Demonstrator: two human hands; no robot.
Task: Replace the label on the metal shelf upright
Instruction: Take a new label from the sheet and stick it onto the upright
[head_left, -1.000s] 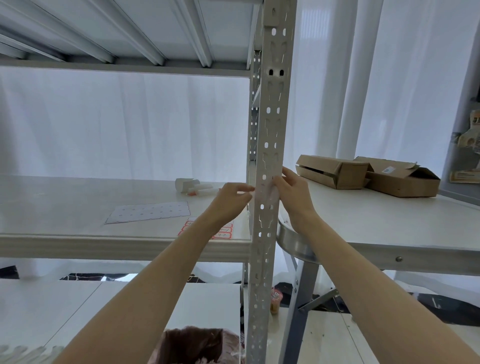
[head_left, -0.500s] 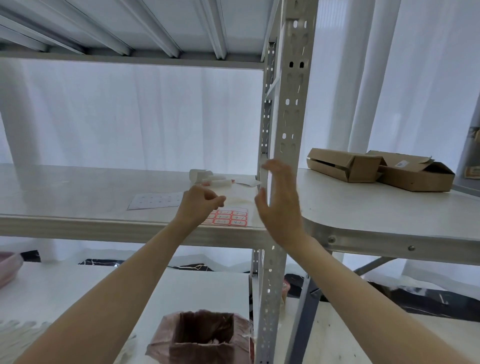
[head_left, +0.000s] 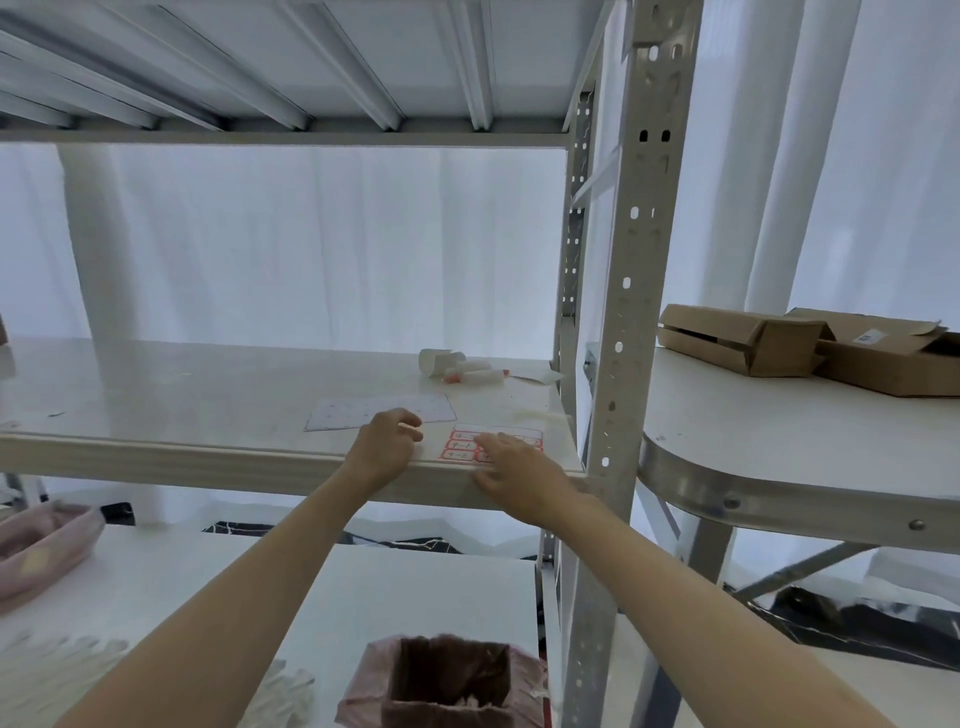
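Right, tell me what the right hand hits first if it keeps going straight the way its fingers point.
Probably the red-bordered label sheet lying on the shelf: the right hand points at it, fingertips seemingly over its near edge.

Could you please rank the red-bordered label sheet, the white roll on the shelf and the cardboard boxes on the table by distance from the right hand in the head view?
1. Red-bordered label sheet: right under the right hand, at the shelf's front edge.
2. White roll: farther back on the shelf, to the left.
3. Cardboard boxes: farthest, on the table to the right, past the upright.
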